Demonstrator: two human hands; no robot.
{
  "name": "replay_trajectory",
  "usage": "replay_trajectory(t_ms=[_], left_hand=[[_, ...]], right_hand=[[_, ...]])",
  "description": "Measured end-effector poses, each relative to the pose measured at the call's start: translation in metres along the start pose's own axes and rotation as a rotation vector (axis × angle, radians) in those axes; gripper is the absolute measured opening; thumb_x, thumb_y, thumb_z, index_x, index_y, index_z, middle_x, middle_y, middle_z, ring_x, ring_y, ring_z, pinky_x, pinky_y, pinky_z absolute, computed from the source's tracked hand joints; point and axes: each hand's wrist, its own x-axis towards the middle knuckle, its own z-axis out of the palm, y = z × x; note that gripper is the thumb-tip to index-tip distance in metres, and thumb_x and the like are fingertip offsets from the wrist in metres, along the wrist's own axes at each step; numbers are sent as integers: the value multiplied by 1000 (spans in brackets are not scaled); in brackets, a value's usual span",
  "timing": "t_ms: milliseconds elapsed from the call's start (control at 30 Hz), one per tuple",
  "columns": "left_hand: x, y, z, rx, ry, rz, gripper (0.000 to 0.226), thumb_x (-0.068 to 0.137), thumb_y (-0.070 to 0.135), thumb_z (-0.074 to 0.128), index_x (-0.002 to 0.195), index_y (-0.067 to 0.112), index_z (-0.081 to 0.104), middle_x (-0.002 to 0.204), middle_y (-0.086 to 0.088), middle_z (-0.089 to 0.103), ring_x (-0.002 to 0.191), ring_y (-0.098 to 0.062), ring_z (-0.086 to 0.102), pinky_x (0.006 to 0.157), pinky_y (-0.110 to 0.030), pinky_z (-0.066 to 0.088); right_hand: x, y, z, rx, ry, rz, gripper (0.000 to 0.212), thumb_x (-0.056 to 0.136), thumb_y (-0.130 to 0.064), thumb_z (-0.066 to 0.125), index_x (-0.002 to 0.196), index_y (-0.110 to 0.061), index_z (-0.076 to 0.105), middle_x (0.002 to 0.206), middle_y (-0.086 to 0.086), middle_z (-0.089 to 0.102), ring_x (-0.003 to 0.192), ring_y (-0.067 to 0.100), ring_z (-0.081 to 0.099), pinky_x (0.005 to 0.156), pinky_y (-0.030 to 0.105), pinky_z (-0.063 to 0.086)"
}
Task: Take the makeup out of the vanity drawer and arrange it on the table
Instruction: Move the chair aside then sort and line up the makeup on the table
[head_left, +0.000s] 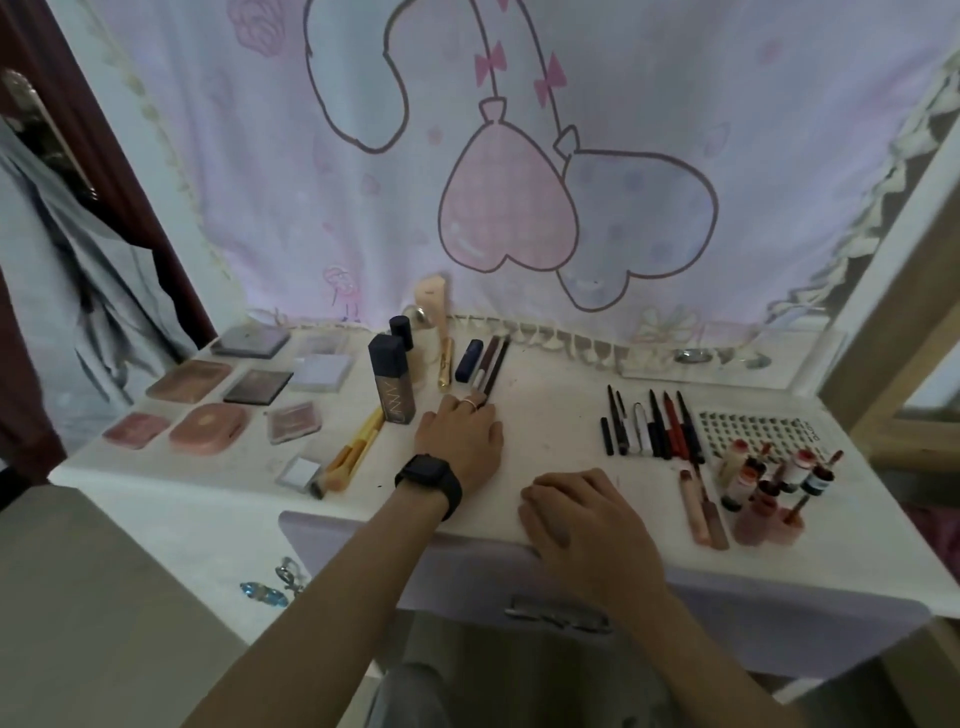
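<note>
Makeup lies in groups on the white vanity table. My left hand, with a black watch on the wrist, lies on the table, and its fingertips touch the near ends of two dark pencils. Beside the pencils are a navy tube, a gold tube and a dark foundation bottle. My right hand rests loosely curled on the table's front edge and holds nothing. Below it is the lavender drawer front with its metal handle.
Several compacts and palettes fill the left side, with yellow brushes near them. On the right are a row of liner pencils, a lash sheet and a cluster of lip glosses. An eyelash curler lies at the lower left.
</note>
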Motion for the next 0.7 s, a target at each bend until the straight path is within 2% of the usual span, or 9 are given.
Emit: replay_trajectory(t_ms=[100, 167, 267, 367, 533, 700], left_hand=[[-10, 0, 0, -5, 76, -21, 37, 102, 38, 34, 119, 18, 60, 125, -4, 60, 113, -26, 50, 89, -41, 42], [-19, 0, -3, 1, 99, -49, 33, 102, 40, 38, 115, 17, 59, 117, -4, 62, 108, -26, 52, 86, -40, 46], [-26, -2, -11, -27, 72, -118, 31, 100, 43, 46, 114, 16, 52, 114, -5, 61, 104, -27, 56, 84, -40, 50], [-28, -3, -18, -27, 54, -159, 24, 100, 32, 51, 114, 13, 47, 110, -9, 63, 100, -30, 60, 77, -39, 51], [-39, -5, -24, 62, 0, -165, 15, 99, 20, 44, 106, 11, 55, 114, -11, 58, 103, -30, 57, 72, -35, 41], [-65, -12, -26, -35, 12, -253, 19, 99, 23, 44, 110, 15, 56, 113, -8, 57, 101, -27, 58, 72, -35, 45]], right_hand=[[0, 0, 1, -5, 33, -5, 23, 96, -36, 58, 100, -20, 74, 103, -6, 72, 94, 16, 59, 79, 28, 52], [0, -1, 1, -13, 55, -2, 21, 94, -35, 61, 100, -21, 75, 102, -6, 72, 93, 16, 58, 79, 28, 52], [0, -2, 2, -23, 80, 1, 19, 92, -34, 64, 99, -20, 75, 101, -6, 73, 93, 16, 59, 78, 28, 52], [1, -2, 2, -22, 67, 10, 20, 93, -34, 64, 100, -20, 76, 102, -6, 73, 95, 17, 60, 79, 30, 53], [0, -2, 0, -3, 50, 26, 19, 92, -33, 67, 101, -19, 76, 103, -5, 73, 95, 19, 61, 77, 31, 54], [-1, -5, -4, -6, 33, 58, 17, 91, -31, 71, 102, -20, 77, 103, -7, 74, 96, 18, 62, 77, 29, 54]])
